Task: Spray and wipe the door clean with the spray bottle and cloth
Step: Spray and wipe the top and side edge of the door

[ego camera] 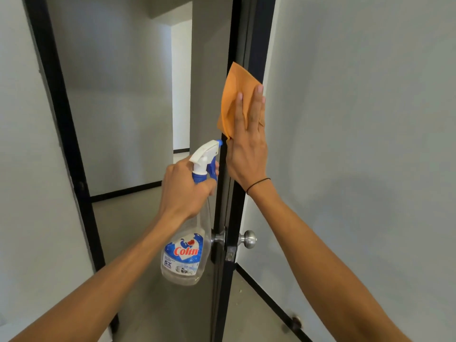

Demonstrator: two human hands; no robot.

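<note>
Right hand (246, 149) flat, fingers straight, pressing orange cloth (233, 99) against dark door (235, 206) edge, well above knob (248, 239). Cloth under fingers, sticks out above and left of fingertips. Left hand (183, 188) curled round neck of spray bottle (191, 218), finger on blue trigger; nozzle points at door edge, just below cloth. Bottle body hangs beneath fist, beside knob.
</note>
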